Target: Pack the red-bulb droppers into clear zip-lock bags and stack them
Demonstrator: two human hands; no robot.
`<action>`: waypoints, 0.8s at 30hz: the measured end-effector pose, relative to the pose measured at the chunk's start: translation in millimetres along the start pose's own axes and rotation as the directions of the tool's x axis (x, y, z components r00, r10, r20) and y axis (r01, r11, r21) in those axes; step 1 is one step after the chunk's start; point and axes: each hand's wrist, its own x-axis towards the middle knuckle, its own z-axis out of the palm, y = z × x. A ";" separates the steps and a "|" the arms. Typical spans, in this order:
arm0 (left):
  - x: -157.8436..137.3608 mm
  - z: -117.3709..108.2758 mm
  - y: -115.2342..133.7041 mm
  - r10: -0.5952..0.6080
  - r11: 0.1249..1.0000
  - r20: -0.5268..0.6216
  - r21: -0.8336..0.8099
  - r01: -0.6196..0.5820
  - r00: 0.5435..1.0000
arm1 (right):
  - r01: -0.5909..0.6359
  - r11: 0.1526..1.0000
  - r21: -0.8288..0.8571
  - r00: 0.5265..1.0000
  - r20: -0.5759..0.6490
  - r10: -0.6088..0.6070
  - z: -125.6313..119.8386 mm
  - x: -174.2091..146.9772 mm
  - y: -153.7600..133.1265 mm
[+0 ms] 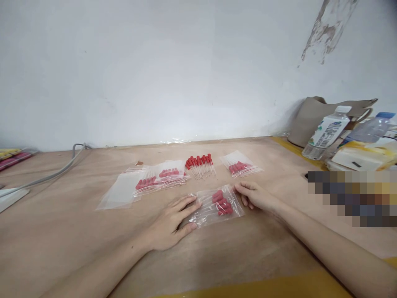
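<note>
Clear bag: flat on table, front ctr., betw. both hands. Contents: several sticks w/ red ends; red ends toward R side of bag, pale stems toward L.

L hand: palm down, thumb & fingers spread apart; index fingertip & thumb tip at L end of bag. R hand: at bag's upper R corner, thumb & index close together, other fingers curled under. Cannot tell if plastic is pinched betw. them.

Behind bag: loose pile of red-capped sticks, caps toward wall, stems toward person. R of pile: filled bag, red ends showing. L of pile: overlapping filled bags, same type of contents. Adj. on their L: plain flat bags, fanned out. Small brown scrap just behind.

Far L: grey cable on table; yellow & pink packets near wall. Far R: grey cloth bag, white-capped bottle tilted, blue-capped bottle, white & yellow pack. Wall surface damaged, upper R.
</note>
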 end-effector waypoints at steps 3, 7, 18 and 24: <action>0.7 0.0 -0.2 0.021 1.000 -0.004 0.006 -0.021 1.000 | -0.039 0.993 0.108 0.996 -0.071 0.047 6.4 0.9 0.9; 1.4 -0.2 0.4 0.013 1.000 -0.001 0.000 -0.013 1.000 | 0.015 0.977 0.213 0.984 0.170 -0.053 18.3 -2.5 -1.5; -3.3 -6.5 -12.9 -0.147 0.978 -0.479 0.062 0.200 0.866 | 0.205 0.900 0.385 0.942 -0.327 -0.075 -41.3 14.8 -35.2; -23.4 -33.0 -86.5 -0.481 0.709 -0.621 0.139 0.691 0.619 | 0.123 0.933 0.338 0.886 -0.461 0.049 -17.6 60.9 -22.7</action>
